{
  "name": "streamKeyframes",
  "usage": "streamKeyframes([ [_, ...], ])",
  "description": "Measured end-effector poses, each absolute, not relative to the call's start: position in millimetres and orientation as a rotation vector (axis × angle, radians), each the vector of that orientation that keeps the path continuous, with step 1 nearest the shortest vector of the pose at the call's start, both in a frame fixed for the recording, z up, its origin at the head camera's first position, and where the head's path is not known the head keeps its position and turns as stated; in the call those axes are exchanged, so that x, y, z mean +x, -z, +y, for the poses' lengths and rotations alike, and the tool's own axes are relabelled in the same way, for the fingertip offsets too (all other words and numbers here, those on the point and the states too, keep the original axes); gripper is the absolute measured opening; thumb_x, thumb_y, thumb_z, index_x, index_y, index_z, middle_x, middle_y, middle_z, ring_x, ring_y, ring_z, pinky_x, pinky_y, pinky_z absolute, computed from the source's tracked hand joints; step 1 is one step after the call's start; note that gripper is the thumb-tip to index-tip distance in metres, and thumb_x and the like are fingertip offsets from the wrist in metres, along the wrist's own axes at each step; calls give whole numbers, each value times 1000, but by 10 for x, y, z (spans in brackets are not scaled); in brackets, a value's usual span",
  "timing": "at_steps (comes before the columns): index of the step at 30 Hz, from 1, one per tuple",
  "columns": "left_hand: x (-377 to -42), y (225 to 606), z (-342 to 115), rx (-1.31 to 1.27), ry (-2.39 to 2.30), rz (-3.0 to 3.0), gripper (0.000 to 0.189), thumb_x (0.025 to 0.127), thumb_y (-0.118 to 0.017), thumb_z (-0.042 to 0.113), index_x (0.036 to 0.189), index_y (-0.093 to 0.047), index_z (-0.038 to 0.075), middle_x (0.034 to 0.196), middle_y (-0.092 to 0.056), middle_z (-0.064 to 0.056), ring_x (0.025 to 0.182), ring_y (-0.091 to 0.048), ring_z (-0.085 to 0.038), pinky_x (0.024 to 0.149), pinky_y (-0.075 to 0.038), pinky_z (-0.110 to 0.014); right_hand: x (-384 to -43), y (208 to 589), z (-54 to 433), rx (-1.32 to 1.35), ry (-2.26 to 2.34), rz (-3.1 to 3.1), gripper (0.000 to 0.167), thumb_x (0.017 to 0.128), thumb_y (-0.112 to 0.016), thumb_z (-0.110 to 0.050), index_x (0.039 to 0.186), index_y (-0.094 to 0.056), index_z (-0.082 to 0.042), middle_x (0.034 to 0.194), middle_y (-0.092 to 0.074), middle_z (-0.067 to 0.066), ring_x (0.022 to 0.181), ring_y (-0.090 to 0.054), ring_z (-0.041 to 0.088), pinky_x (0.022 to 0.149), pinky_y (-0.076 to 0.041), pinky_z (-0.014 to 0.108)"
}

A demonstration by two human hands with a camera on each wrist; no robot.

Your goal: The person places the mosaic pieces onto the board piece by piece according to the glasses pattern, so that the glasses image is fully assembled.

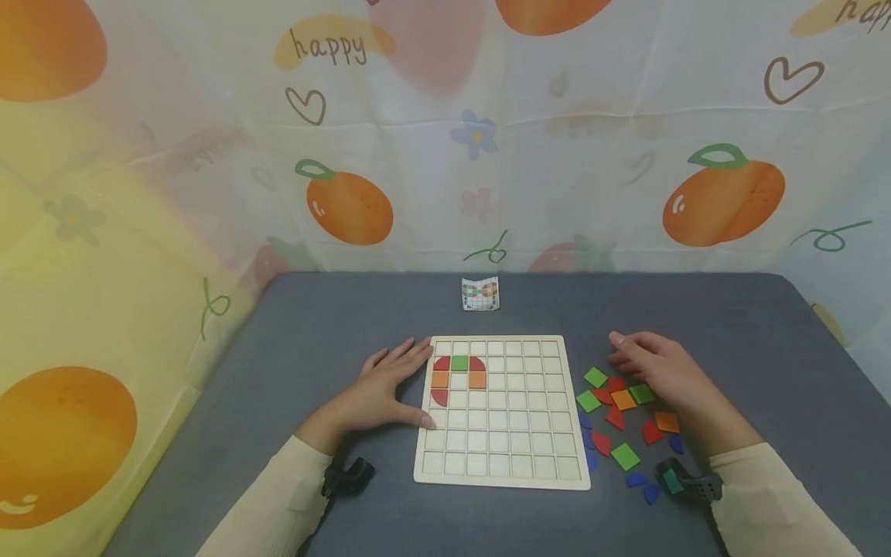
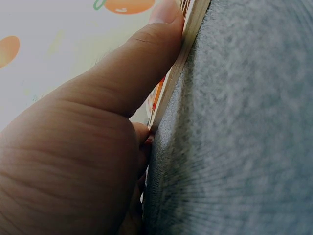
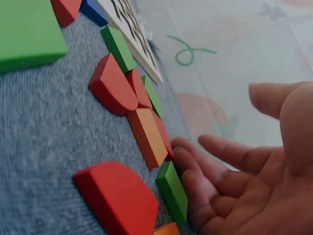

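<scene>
A pale wooden grid board [image 1: 517,443] lies on the table, with red quarter-circle pieces [image 1: 440,398], a green square [image 1: 459,363] and two orange squares [image 1: 477,380] set in its upper left cells. My left hand [image 1: 381,393] rests along the board's left side, fingers extended, its thumb [image 2: 142,63] on the edge. Over the far right of the loose pieces is my right hand [image 1: 661,370], fingers loosely bent. In the right wrist view nothing sits between its thumb and fingers [image 3: 230,152], which are close to a loose green square [image 3: 172,192].
Right of the board are scattered loose green squares [image 1: 625,456], red quarter-circles [image 1: 652,432], orange squares [image 1: 667,422] and blue quarter-circles [image 1: 636,480]. A small printed pattern card [image 1: 480,295] stands behind the board. A fruit-patterned cloth [image 1: 418,155] hangs beyond the grey table [image 1: 334,309].
</scene>
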State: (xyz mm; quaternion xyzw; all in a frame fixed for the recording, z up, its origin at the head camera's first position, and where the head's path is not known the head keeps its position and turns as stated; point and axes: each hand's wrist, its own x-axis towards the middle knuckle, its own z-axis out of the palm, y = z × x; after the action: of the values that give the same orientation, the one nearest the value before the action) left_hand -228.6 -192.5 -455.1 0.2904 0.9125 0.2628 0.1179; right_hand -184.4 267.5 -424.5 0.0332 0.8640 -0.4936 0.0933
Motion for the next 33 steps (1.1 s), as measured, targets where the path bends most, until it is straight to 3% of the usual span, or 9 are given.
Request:
streamKeyframes([
  [11, -2284, 4543, -1928, 862, -786, 2656, 126, 79, -91, 67, 175, -28, 16, 180, -19, 4, 166, -6, -26, 125, -1, -63, -1792, 4172, 2606, 20, 1447, 2481, 60, 113, -60, -47, 135, -66, 8, 125, -74, 20, 106, -74, 32, 91, -60, 47],
  [25, -2281, 4523, -1917, 842, -775, 2655, 127, 78, -91, 69, 175, -27, 18, 180, -18, 6, 166, -6, -25, 125, -1, -63, -1751, 4154, 2502, -46, 1419, 2475, 55, 110, -69, -40, 140, -67, 6, 123, -75, 13, 110, -71, 30, 92, -58, 51],
  [29, -2283, 4532, -1922, 844, -774, 2656, 127, 78, -91, 69, 175, -27, 17, 180, -19, 6, 166, -6, -26, 125, -1, -63, -1735, 4181, 2503, -128, 1443, 2437, 49, 109, -72, -25, 144, -63, 9, 128, -72, 19, 106, -73, 31, 86, -61, 48],
  [33, -2285, 4544, -1928, 851, -777, 2658, 126, 78, -91, 69, 175, -28, 17, 180, -19, 6, 166, -7, -27, 125, -2, -64, -1730, 4197, 2470, -195, 1412, 2449, 43, 105, -73, -10, 141, -63, 11, 122, -72, 18, 92, -73, 28, 78, -61, 44],
])
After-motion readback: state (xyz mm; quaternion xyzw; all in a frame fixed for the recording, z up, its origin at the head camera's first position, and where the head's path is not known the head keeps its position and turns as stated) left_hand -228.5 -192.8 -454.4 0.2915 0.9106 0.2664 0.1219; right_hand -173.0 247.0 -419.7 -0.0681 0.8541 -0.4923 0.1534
